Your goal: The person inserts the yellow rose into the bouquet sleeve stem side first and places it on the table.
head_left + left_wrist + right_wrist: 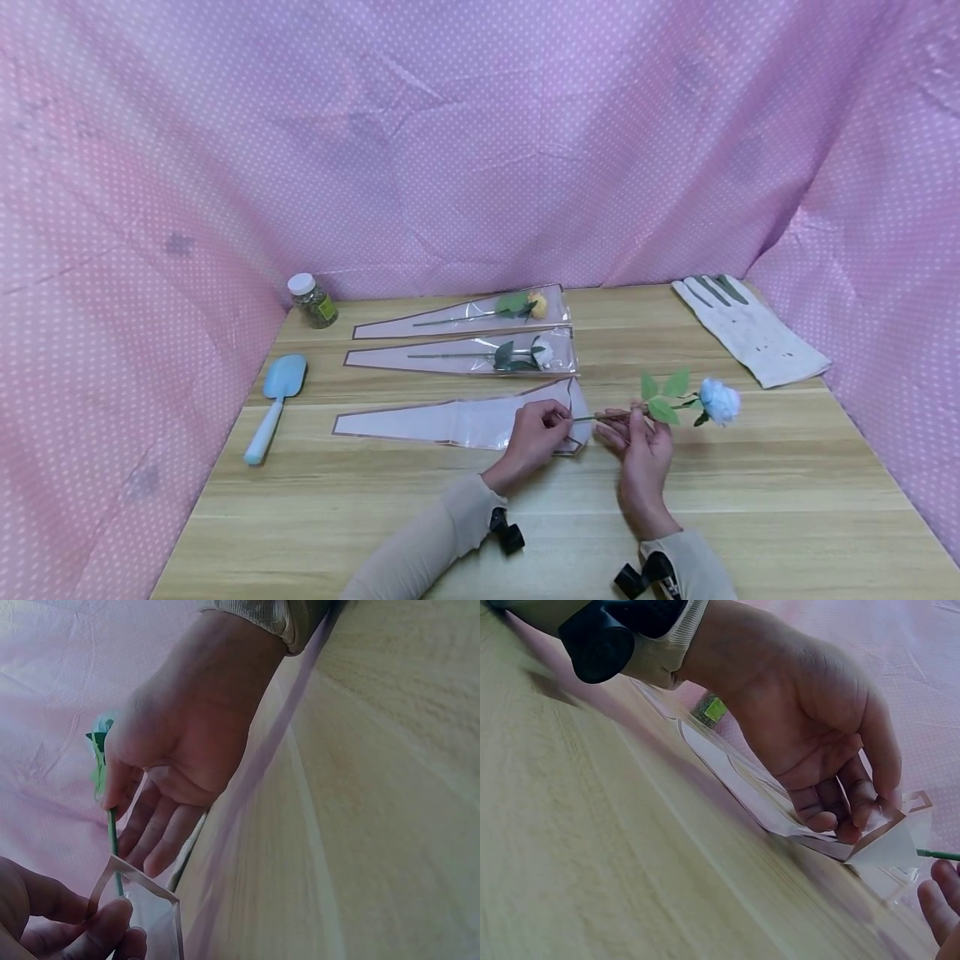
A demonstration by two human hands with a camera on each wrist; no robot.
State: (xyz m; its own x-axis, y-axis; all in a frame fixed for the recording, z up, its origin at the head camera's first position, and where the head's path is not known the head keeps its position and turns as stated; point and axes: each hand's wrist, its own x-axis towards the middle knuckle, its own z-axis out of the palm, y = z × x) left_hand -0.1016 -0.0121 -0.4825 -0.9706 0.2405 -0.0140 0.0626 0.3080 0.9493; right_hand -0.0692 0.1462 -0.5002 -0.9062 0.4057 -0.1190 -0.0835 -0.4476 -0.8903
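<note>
In the head view my left hand [534, 435] pinches the wide end of a clear flower sleeve [420, 422] with a brown border; the left wrist view shows the sleeve's mouth [154, 889] held apart. My right hand [645, 471] holds an artificial blue rose [720, 402] by its stem between thumb and fingers. The bloom points right, with green leaves [663, 408] beside the hand. Toward the left, the stem [585, 418] reaches the sleeve's mouth; how far inside its tip lies is hard to tell. Part of the sleeve is hidden behind my left hand.
Behind lie two filled sleeves, one with a white rose [542, 353], one with a yellow rose [537, 306]. A blue scoop [283, 379] and a white-capped jar [315, 302] are at left. White gloves [757, 333] lie at the back right. Pink dotted cloth [480, 150] surrounds the table.
</note>
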